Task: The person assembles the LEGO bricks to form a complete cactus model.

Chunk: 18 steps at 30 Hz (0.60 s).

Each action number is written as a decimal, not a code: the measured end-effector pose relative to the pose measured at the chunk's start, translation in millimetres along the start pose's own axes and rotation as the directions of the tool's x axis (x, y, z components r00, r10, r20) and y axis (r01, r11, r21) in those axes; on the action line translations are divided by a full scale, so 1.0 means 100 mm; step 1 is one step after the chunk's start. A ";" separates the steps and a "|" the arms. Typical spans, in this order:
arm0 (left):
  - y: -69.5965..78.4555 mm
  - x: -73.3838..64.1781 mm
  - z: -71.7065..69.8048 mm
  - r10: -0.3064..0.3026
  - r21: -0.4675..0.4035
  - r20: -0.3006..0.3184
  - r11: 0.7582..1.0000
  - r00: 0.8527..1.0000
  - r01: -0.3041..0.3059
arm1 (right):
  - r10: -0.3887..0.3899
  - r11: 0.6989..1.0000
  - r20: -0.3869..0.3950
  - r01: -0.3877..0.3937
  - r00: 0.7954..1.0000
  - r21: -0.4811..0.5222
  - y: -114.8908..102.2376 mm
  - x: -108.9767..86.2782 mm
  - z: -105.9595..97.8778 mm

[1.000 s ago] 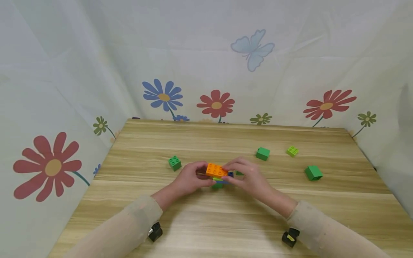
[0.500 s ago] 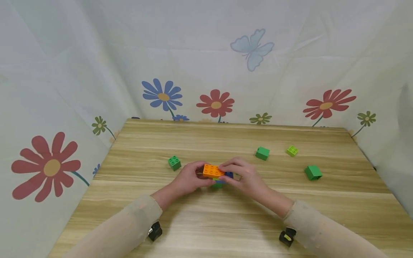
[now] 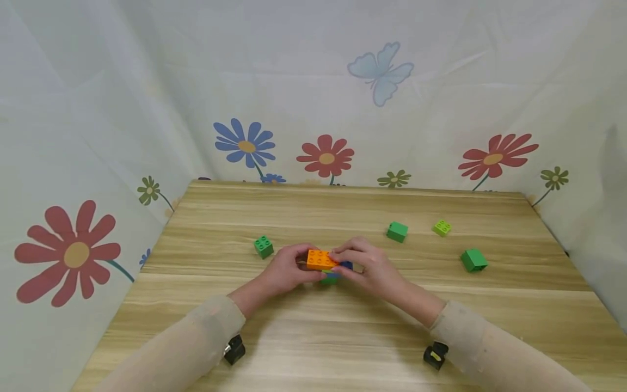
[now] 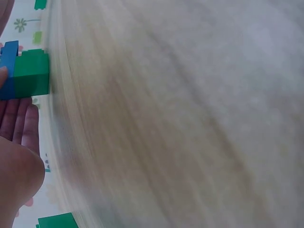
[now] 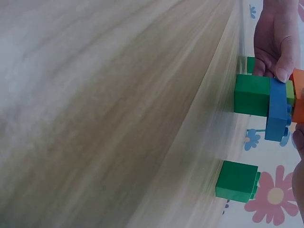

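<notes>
From the head view, your left hand (image 3: 286,267) and right hand (image 3: 369,267) both pinch the orange brick (image 3: 320,259) from either end, holding it on top of a small stack near the middle of the wooden table (image 3: 343,337); a blue brick (image 3: 346,265) and a green base brick (image 3: 329,280) peek out under the orange one. A dark green brick (image 3: 264,246) lies just left of the stack, and three more green bricks sit well to its right. In the left wrist view, the green base (image 4: 31,74) stands on the table with the blue brick (image 4: 8,71) on it, your fingers (image 4: 19,124) lying beside them. In the right wrist view, the stack reads green (image 5: 251,95), blue (image 5: 278,110), a lime sliver, then orange (image 5: 298,97) at the frame edge, with your left thumb (image 5: 285,61) on it. This looks like the seating step: the orange brick seems placed but perhaps not fully pressed home. Your next move likely calls for steady downward pressure, studs aligned, bracing the stack so it does not tip.
</notes>
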<state>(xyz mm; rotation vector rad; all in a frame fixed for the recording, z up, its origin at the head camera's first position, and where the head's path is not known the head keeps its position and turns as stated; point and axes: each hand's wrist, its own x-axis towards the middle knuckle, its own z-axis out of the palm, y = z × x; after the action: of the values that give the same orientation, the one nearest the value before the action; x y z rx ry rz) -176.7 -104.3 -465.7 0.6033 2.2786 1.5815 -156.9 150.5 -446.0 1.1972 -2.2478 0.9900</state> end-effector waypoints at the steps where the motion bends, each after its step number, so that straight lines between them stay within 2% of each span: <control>1: 0.00 0.00 0.00 -0.003 0.001 0.000 1.000 1.000 0.003 | -0.015 1.000 0.000 0.015 1.000 -0.008 0.01 0.00 0.00; 7: 0.00 0.02 -0.01 -0.008 0.020 0.005 1.000 1.000 0.008 | -0.071 0.997 0.026 0.072 0.997 -0.032 0.02 0.02 -0.04; 14: 0.03 0.01 -0.01 -0.024 0.033 0.008 0.999 1.000 0.024 | -0.020 1.000 0.101 0.017 0.995 0.024 -0.01 0.05 -0.12; 18: 0.02 0.02 -0.02 -0.022 0.029 0.011 0.999 1.000 0.022 | -0.016 0.999 0.134 0.012 0.991 0.031 -0.01 0.06 -0.15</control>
<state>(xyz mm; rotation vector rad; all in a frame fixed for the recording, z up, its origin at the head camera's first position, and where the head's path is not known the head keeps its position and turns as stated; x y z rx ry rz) -178.4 -104.1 -463.0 0.5910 2.2955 1.5333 -159.4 157.8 -432.0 1.3275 -2.3306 0.9672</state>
